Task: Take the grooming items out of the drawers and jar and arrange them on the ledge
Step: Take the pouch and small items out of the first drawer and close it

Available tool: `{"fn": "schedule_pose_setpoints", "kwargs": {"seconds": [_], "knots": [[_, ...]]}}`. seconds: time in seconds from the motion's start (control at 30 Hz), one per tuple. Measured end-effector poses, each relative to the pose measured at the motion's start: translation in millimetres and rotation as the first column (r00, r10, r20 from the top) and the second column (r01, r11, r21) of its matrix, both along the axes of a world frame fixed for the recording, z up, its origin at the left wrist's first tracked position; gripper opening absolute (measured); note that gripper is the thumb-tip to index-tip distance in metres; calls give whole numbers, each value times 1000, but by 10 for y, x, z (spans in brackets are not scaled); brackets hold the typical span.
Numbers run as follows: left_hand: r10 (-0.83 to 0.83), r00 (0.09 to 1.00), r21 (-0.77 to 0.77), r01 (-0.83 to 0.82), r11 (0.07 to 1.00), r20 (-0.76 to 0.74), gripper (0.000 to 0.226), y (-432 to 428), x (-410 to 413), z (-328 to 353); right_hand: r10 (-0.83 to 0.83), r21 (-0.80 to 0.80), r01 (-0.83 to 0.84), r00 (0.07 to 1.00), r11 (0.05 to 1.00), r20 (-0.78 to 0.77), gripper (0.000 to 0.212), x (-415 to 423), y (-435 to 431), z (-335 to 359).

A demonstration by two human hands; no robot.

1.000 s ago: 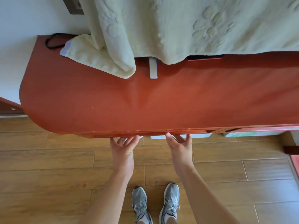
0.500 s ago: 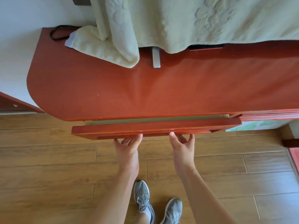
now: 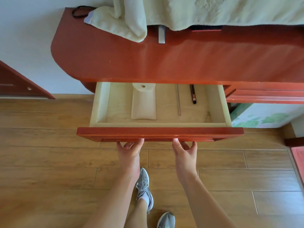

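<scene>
Hands grip the underside of the drawer's red front panel [image 3: 159, 133]: the left hand [image 3: 130, 151] near the middle-left of the lower edge, the right hand [image 3: 185, 152] just right of centre, each with fingers curled up beneath the panel and thumb against its face, clamped on it. The drawer [image 3: 100, 104] stands pulled well out from under the red ledge [image 3: 164, 63]. Inside, a cream pouch [image 3: 143, 102] with a snap flap lies left of centre, a thin metal rod [image 3: 178, 101] lies right of it, and a dark pen-like stick [image 3: 193, 94] lies near the back right corner. On the ledge's back edge a pale towel [image 3: 125, 22] drapes down beside a black loop [image 3: 79, 11].
</scene>
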State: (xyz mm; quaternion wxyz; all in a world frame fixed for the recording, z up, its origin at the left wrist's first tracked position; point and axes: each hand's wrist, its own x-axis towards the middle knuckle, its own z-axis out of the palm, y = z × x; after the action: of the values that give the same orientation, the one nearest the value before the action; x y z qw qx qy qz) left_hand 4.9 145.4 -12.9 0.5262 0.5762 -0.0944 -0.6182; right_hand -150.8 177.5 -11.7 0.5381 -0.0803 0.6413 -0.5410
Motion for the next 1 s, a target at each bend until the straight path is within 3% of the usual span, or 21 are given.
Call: {"fn": "schedule_pose_setpoints", "kwargs": {"seconds": [0.13, 0.23, 0.53, 0.67, 0.77, 0.9, 1.0], "knots": [[6, 1000, 24, -5, 1000, -16, 117, 331, 41, 10, 8, 39, -8, 1000, 999, 3, 144, 70, 338, 65], [-9, 999, 19, 9, 1000, -36, 134, 479, 93, 22, 22, 46, -23, 1000, 999, 8, 152, 110, 503, 93], [-98, 992, -21, 100, 995, 75, 136, 540, 128, 161, 46, 0, -46, 993, 999, -106, 125, 146, 536, 230], [-100, 988, -12, 102, 995, 117, 117, 585, 99, 254, 51, 10, -50, 990, 999, -134, 113, 111, 581, 331], [-121, 965, 33, 117, 993, 234, 107, 627, 91, 427, 55, 11, -54, 981, 999, -184, 101, 51, 642, 474], [-104, 846, -39, 146, 989, 523, 81, 734, 151, 704, 96, -3, -100, 959, 995, -267, 100, -11, 773, 754], [-66, 594, -160, 320, 934, 802, 49, 741, 239, 925, 177, -2, -192, 909, 981, -378, 89, -65, 820, 1034]]}}
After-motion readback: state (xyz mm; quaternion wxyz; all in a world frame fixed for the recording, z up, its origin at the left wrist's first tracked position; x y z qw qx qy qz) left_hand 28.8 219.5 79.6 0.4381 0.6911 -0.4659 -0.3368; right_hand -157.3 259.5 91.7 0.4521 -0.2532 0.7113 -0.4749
